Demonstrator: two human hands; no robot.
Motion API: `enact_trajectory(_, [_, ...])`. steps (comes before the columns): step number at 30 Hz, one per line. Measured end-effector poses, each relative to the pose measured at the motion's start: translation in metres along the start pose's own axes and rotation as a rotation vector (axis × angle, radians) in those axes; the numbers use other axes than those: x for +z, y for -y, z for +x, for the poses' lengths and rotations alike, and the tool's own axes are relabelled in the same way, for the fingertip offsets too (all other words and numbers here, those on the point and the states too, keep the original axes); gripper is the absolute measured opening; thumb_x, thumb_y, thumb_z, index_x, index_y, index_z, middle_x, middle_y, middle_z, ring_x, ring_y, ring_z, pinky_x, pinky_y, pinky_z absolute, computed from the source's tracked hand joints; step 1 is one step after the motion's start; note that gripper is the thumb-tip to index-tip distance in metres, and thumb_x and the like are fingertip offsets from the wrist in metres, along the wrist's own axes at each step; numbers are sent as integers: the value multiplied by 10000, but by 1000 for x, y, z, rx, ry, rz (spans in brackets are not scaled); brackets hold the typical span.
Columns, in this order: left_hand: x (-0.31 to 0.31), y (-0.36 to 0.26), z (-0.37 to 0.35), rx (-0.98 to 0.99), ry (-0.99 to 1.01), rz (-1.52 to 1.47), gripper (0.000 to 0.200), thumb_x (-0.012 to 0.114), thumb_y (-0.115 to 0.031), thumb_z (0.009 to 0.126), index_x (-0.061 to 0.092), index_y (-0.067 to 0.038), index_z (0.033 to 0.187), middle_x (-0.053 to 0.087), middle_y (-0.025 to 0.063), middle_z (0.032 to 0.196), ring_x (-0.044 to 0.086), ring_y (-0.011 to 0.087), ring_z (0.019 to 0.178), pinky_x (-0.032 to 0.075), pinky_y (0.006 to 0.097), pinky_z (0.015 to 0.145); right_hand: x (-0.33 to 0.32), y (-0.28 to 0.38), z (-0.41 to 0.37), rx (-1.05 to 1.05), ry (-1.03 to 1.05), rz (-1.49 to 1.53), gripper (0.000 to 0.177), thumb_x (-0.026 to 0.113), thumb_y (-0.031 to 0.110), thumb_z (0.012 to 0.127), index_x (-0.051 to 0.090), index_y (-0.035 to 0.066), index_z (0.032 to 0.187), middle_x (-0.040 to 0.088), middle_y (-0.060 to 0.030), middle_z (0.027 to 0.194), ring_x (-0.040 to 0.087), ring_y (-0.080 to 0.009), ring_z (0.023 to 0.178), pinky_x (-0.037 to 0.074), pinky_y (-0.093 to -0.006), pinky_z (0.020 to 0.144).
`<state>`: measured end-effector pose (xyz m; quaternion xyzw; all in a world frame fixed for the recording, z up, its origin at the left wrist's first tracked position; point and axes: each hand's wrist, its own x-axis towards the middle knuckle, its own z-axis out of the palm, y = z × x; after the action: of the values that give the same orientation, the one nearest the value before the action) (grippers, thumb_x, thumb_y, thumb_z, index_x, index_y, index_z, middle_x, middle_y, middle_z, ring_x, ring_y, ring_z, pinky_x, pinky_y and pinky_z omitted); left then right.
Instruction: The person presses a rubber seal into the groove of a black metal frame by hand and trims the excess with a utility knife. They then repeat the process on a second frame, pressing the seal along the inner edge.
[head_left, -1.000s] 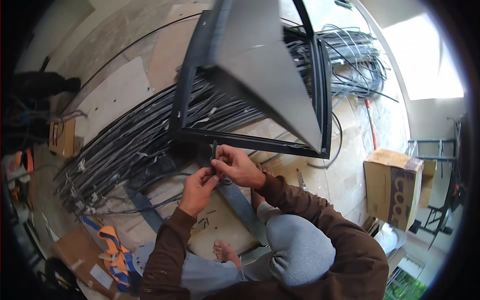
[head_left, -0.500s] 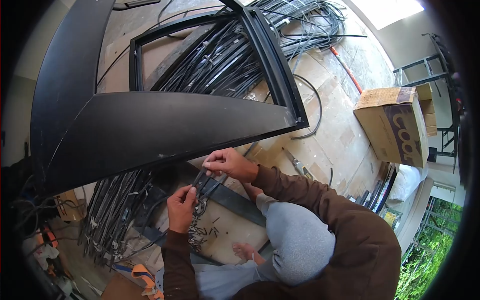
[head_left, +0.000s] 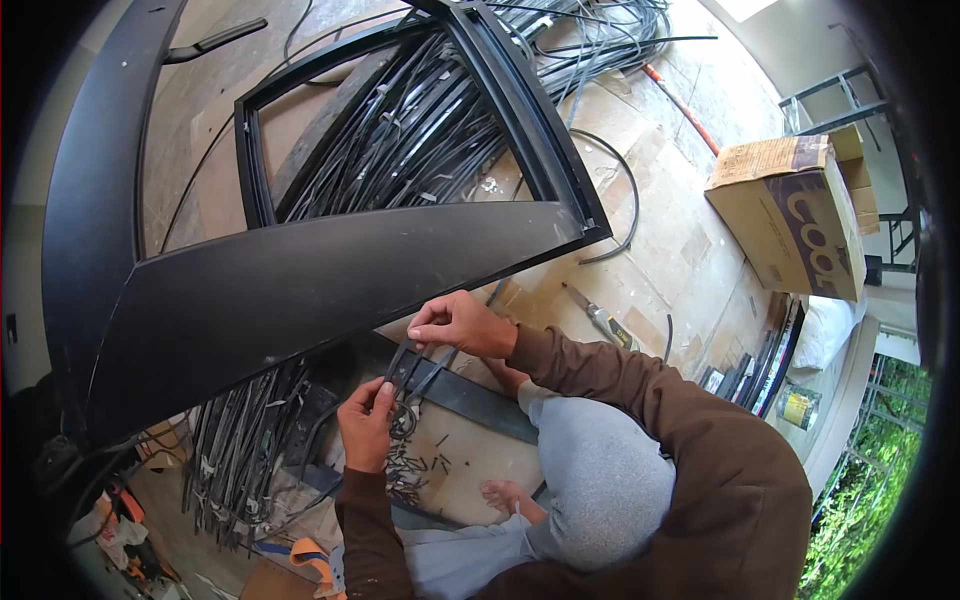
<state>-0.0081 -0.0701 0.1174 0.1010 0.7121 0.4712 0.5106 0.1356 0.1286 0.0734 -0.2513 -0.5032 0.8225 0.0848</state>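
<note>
Between my two hands runs a thin black strip (head_left: 396,361), looking like rubber or plastic. My right hand (head_left: 464,326) pinches its upper end, and my left hand (head_left: 366,425) grips the lower end between thumb and fingers. Just above my hands lies the near edge of a large black frame (head_left: 300,260), a wide panel with a window-like opening. Right beside my left hand is a small ring-shaped thing (head_left: 403,421) whose kind I cannot make out. Small dark cut pieces (head_left: 410,470) lie scattered on the floor below.
Bundles of long black strips lie under the frame (head_left: 400,130) and at the left (head_left: 235,450). A utility knife (head_left: 605,322) rests on the floor at right, near a cardboard box (head_left: 790,220). My bare foot (head_left: 512,500) is below.
The view has shifted slightly, so the frame appears lower and farther left. Both hands keep their pinch on the strip, and my left hand sits slightly lower in view.
</note>
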Motion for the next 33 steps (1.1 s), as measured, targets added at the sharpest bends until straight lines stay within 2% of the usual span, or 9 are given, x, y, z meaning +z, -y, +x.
enact_trajectory(6, [1, -5, -1, -12, -31, -13, 217, 675, -143, 951, 684, 27, 1085, 610, -21, 756, 480, 23, 632, 353, 190, 549, 0, 1, 0, 71, -29, 26, 180, 704, 125, 909, 709, -46, 961, 725, -68, 857, 663, -97, 766, 528, -230, 717])
enact_trajectory(12, [-3, 2, 1, 8, -45, 29, 230, 698, -149, 938, 686, 36, 1075, 623, -14, 779, 509, 35, 659, 388, 193, 581, -1, 8, -2, 64, 5, 79, 227, 699, 116, 910, 691, -66, 1045, 729, -93, 903, 686, -125, 840, 551, -249, 785])
enact_trajectory(15, [0, 13, 5, 98, -45, -23, 197, 678, -141, 953, 685, 7, 1081, 603, -23, 745, 439, 7, 561, 292, 177, 479, -4, 8, -3, 70, 25, 47, 241, 699, 104, 908, 683, -73, 1071, 729, -101, 927, 687, -128, 861, 550, -253, 798])
enact_trajectory(22, [0, 8, 1, 48, -38, -16, 190, 671, -143, 957, 687, 4, 1077, 600, -28, 738, 413, -1, 540, 277, 181, 472, -2, 8, -2, 56, 62, 59, 230, 692, 69, 897, 681, -76, 1076, 730, -104, 945, 686, -127, 869, 547, -253, 815])
enact_trajectory(25, [-2, 6, 1, 4, -37, -25, 236, 701, -155, 936, 688, 37, 1073, 630, -11, 796, 539, 48, 709, 426, 201, 635, -1, 11, -2, 70, 60, 74, 228, 684, 67, 903, 677, -79, 1078, 727, -104, 948, 685, -128, 871, 547, -255, 817])
enact_trajectory(28, [-2, 4, 1, 21, -28, 6, 234, 696, -152, 939, 687, 40, 1073, 621, -14, 787, 529, 47, 705, 422, 199, 640, -3, 12, -3, 107, 65, 60, 272, 684, 114, 930, 668, -66, 1133, 722, -89, 996, 680, -121, 919, 537, -238, 839])
enact_trajectory(31, [-2, 2, 2, 5, -16, -19, 237, 694, -150, 940, 685, 45, 1074, 620, -14, 792, 525, 46, 711, 420, 197, 648, -3, 11, -3, 108, 59, 75, 273, 684, 122, 930, 670, -66, 1127, 720, -86, 996, 678, -119, 921, 533, -237, 844])
enact_trajectory(33, [0, 1, 1, 3, -18, -27, 240, 694, -150, 939, 684, 48, 1076, 620, -15, 795, 525, 46, 715, 421, 198, 650, -2, 12, -3, 103, 39, 89, 216, 677, 93, 926, 673, -73, 1064, 714, -92, 955, 672, -124, 883, 541, -252, 817])
